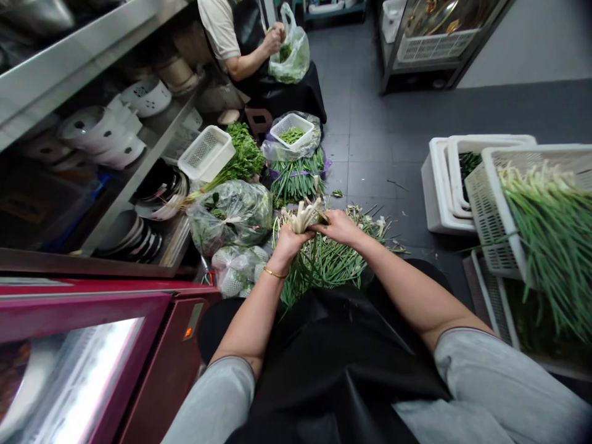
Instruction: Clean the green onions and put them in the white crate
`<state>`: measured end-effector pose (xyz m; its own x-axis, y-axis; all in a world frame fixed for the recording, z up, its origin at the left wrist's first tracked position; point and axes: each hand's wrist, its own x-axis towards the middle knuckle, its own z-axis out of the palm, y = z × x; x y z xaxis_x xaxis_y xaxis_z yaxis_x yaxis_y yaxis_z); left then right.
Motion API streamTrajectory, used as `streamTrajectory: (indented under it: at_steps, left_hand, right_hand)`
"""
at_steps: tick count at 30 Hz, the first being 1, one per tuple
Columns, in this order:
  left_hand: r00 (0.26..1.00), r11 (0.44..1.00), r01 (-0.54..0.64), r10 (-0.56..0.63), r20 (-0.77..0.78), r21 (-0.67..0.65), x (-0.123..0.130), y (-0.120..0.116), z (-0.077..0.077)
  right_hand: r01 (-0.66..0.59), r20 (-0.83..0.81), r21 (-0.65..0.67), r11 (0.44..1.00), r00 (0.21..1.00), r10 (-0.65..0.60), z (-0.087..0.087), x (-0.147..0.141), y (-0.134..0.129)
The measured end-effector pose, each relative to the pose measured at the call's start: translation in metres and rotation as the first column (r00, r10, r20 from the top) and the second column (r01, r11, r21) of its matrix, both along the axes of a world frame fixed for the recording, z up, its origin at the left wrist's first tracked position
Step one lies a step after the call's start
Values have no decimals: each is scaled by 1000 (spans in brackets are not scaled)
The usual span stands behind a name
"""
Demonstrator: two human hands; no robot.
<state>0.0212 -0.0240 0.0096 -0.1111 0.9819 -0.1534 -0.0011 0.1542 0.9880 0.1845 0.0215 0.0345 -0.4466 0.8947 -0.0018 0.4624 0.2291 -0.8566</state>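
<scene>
My left hand [288, 242] is wrapped round a small bunch of green onions [303, 216], their white root ends pointing up and away from me. Close beside it, my right hand [341, 227] pinches at the bunch, its fingertips on a brownish-green outer piece of a green onion. The two hands nearly touch. Below them a heap of loose green onions [324, 262] spreads over the floor in front of my black apron [346, 364]. The lower part of the held bunch is hidden behind my hands.
Bagged greens [231, 216] and netted produce [238, 268] lie left, near a white basket [206, 154]. Ahead, a co-worker's hands [275, 38] work over a plastic bag [291, 55]. At right stands a crate [497, 216] of green onions. A red-framed fridge [157, 357] borders the left.
</scene>
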Motion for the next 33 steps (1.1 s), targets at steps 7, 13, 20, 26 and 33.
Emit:
streamTrajectory:
  at_steps: [7,13,20,26,33]
  left_hand:
    - [989,973,138,-146,-31,-187,-60,-4,6]
    - [977,953,207,-215,-11,-221,-79,-14,-8]
    - [945,912,322,-324,32,-254,-60,-15,-1]
    - [951,950,291,-274,145,-112,-15,-7,9]
    - [930,952,276,-230,288,-131,2,-1,10]
  right_hand:
    - [-64,-549,-423,904,812,-199,27,70,20]
    - [202,-598,-458,866,651,-468,29,102,42]
    - [-15,-430,-390,921,887,-168,4,29,20]
    - [108,-533,-234,966,817,-220,-2,-16,4]
    - [394,-477,-233,889,750,-458,4,20,35]
